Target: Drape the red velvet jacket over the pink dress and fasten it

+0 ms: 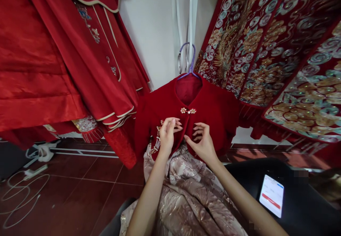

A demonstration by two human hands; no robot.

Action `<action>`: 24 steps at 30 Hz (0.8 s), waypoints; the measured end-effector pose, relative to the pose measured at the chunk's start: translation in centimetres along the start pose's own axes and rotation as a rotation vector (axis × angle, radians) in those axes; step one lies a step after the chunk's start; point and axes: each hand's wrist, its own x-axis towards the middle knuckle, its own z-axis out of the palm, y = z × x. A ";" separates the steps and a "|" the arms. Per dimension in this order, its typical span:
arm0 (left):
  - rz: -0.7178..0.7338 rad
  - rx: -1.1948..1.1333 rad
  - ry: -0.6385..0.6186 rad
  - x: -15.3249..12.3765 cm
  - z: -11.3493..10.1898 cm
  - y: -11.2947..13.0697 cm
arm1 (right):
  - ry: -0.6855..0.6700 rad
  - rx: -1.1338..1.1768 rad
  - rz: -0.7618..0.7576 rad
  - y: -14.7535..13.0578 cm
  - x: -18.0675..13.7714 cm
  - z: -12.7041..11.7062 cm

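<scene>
A red velvet jacket hangs by a purple hanger in front of me. A beaded flower clasp joins its front below the collar. Lower down, the two front edges part slightly. My left hand is over the left front panel, its fingers loosely bent and apart, with nothing visible in them. On the other panel is my right hand, thumb at the front edge and fingers spread. Beaded tassels hang beside my left hand. Shiny patterned fabric lies below the jacket, under my forearms.
Red garments hang at left, and embroidered red ones at right. A lit phone lies on a black seat. White cables and a power strip are on the tiled floor. A white rack post stands behind the hanger.
</scene>
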 end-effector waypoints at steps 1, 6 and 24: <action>-0.005 -0.014 0.010 -0.2 0.1 -0.2 | 0.007 -0.002 0.007 0.1 0.0 0.2; -0.115 -0.198 -0.118 -0.8 0.5 -0.7 | 0.027 0.334 0.263 0.4 0.5 -0.7; -0.362 -0.497 -0.074 -3.3 -0.6 -1.1 | -0.215 0.217 0.005 -3.3 -2.1 0.2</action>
